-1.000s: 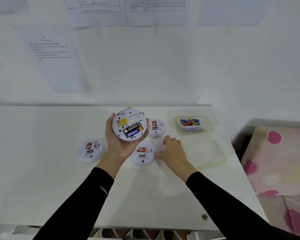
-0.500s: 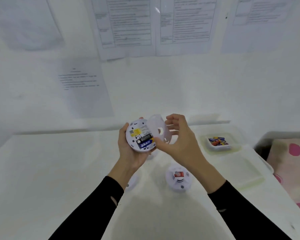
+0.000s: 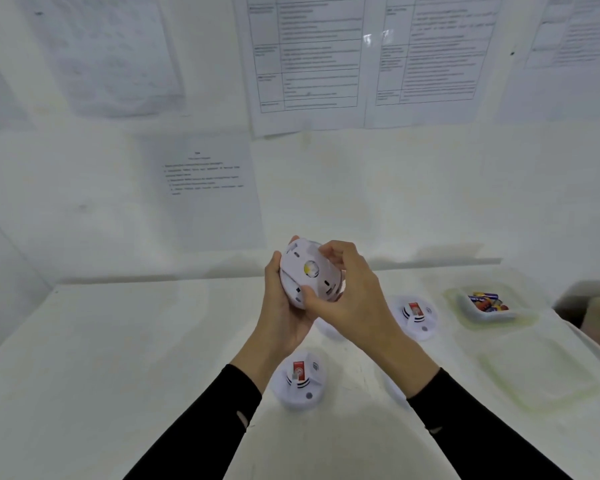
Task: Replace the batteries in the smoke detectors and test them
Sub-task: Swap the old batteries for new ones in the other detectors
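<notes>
I hold a round white smoke detector up over the table. My left hand cups it from below and behind. My right hand presses a round white back cover onto it, thumb at the lower rim and fingers over the top; the batteries are hidden under the cover. Two more white detectors with red labels lie face up on the table, one below my hands and one to the right. Part of another one shows behind my right wrist.
A small clear tray of loose batteries stands at the back right on a clear lid. A second clear lid lies nearer, by the table's right edge. Printed sheets hang on the wall behind.
The right hand picked a white cover up from the table, brought it to the detector and now holds it flat over the battery side. The view has tilted up.
</notes>
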Tool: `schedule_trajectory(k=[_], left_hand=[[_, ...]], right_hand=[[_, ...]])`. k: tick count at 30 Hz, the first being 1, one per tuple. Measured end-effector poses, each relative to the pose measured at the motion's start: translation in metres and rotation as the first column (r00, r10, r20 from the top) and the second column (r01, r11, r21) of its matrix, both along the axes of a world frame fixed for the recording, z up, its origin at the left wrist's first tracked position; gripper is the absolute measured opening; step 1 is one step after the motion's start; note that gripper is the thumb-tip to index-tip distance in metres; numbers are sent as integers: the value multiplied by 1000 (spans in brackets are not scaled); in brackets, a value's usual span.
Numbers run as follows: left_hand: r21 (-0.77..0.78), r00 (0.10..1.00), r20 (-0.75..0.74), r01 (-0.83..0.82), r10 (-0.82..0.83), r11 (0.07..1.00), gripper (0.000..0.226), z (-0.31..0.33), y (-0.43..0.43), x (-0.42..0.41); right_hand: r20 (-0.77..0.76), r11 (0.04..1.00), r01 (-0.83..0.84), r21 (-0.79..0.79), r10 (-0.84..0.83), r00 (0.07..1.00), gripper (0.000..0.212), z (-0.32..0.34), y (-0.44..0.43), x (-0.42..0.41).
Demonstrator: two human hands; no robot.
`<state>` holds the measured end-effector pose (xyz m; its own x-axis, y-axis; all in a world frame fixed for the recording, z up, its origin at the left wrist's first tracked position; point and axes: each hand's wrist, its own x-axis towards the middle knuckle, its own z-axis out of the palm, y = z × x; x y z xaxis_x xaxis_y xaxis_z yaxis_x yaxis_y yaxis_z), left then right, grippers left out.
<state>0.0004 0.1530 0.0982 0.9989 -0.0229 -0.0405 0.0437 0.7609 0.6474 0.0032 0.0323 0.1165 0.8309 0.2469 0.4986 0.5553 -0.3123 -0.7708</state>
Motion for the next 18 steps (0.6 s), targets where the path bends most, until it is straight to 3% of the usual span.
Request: schedule_trajectory(k=[9,18], left_hand=[[-137,998,57,2,6,991,46,9,22,1],[-96,994,43,-92,96,991,46,5,25,7]], right_hand=[[15,999,-45,-30,46,999,60,-1,15,10],[40,999,-35,-19,36,999,61,-2,25,10]])
